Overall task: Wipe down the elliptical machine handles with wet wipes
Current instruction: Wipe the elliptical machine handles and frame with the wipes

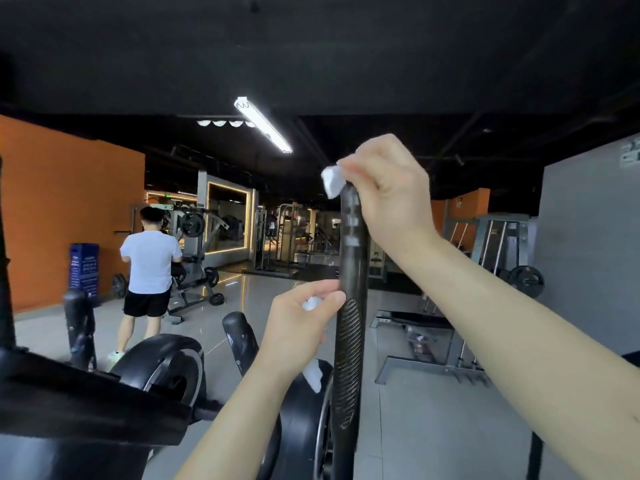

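A tall black elliptical handle (350, 258) stands upright in the middle of the view, with a ribbed grip patch lower down. My right hand (384, 188) is at the handle's top and pinches a white wet wipe (332, 181) against its tip. My left hand (301, 327) is just left of the handle at mid height, fingertips near the ribbed patch, and grips a second crumpled white wipe (311, 372) whose end hangs below the palm. Shorter black handles (239, 337) (79, 320) rise at the lower left.
The elliptical's black flywheel housing (166, 362) and console edge (86, 403) fill the lower left. A person in a white shirt (149, 261) stands at the left by weight machines. A bench (415, 323) and racks stand at the right on the tiled floor.
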Available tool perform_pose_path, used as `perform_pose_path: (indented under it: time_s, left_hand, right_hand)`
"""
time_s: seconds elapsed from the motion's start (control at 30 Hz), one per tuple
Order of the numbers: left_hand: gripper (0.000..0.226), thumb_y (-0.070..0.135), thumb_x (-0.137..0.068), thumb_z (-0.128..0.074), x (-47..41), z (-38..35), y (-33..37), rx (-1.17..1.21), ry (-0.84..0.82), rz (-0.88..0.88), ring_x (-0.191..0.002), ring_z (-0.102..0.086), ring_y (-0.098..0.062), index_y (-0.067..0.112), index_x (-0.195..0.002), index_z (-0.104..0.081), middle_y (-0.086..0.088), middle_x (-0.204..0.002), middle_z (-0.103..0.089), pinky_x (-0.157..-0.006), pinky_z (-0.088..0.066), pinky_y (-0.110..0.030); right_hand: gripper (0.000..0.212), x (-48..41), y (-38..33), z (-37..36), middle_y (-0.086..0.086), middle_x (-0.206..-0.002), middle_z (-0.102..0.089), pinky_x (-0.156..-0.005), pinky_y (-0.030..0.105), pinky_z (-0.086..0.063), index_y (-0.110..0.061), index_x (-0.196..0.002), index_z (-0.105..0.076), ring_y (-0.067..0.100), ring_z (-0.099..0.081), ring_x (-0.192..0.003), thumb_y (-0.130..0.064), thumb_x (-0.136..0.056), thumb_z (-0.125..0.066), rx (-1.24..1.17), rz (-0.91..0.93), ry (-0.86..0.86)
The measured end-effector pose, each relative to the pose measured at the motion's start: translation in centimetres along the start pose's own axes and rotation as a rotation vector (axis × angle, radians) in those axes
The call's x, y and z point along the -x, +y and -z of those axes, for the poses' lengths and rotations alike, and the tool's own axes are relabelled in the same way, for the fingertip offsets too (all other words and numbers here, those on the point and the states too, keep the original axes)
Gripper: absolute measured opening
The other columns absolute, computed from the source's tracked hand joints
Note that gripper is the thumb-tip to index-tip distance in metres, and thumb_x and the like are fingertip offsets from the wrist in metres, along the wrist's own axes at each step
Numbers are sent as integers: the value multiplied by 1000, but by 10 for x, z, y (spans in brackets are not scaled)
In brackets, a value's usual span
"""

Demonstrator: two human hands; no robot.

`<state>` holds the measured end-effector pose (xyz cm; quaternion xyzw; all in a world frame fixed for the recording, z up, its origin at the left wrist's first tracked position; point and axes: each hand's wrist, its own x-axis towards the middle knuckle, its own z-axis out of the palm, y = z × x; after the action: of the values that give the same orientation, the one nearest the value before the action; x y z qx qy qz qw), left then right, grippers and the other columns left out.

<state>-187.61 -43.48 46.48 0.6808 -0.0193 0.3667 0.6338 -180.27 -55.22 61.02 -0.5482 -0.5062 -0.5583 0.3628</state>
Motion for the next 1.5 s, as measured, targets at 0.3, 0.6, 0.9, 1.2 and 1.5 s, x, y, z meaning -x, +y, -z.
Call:
perform_pose_path:
  time_s: [0.3,0.6,0.9,1.2,1.5]
  left_hand:
    - [18,22,-95,-71,2,2,2,11,-34,7,-50,-48,-13,31,-110,-75,15,-87,-77,-46,-41,-19]
    - [20,25,-95,-71,1,3,-1,-14,-31,-1,-49,-48,-15,33,-113,-76,10,-96,-78,-46,-41,-19]
    - [18,25,-95,-72,0,5,-1,-49,-34,-12,-47,-47,-11,37,-109,-76,16,-73,-73,-46,-40,-18]
    - [20,25,-94,-73,3,2,-2,-42,-8,-28,-47,-50,-10,32,-113,-76,10,-85,-75,-48,-43,-18]
    - [19,35,-93,-73,25,-6,24,-129,-2,-243,-82,-61,-1,43,-110,-72,23,-104,-73,-89,-54,-38]
  right_hand:
    - [19,43,5,15,1,-92,-70,-88,26,-49,-10,-88,-78,16,-63,-94,2,-97,-67,-15,-15,-32]
    - [18,109,4,7,1,-91,-62,-81,26,-48,-9,-83,-69,15,-60,-90,6,-93,-66,-127,-347,3]
    - [9,70,-8,3,-12,-106,-68,-90,22,-52,-22,-91,-75,5,-65,-104,-17,-96,-69,-292,-604,144]
    - [16,150,-16,2,-13,-97,-68,-80,22,-54,-14,-89,-79,12,-67,-97,2,-87,-77,-248,-551,53]
    - [10,119,-46,29,-10,-92,-78,-72,19,-57,-17,-94,-78,5,-73,-84,-9,-94,-73,-495,-818,-31]
